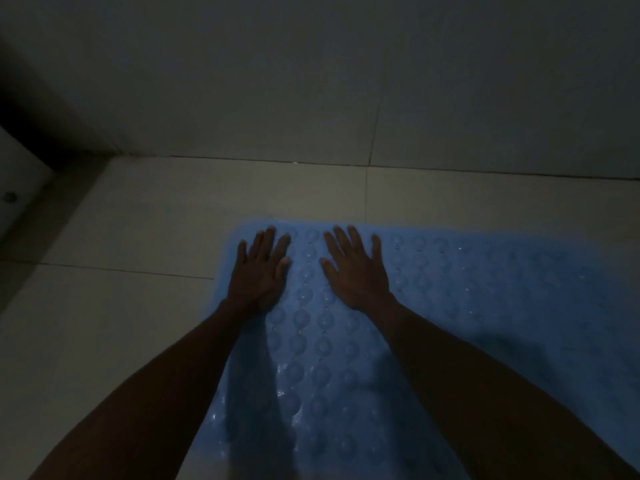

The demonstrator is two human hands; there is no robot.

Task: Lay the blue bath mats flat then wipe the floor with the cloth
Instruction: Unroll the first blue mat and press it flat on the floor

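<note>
- While the room is quite dark, the head view shows a blue bath mat lying flat on the pale tiled floor, in the near right part of the scene.
- Its far edge is near the wall, not touching it.
- Round bumps cover the mat surface.
- The left hand rests palm down on the mat's far left corner, fingers spread and holding nothing.
- The right hand lies flat just beside it, fingers also spread, gripping nothing.
</note>
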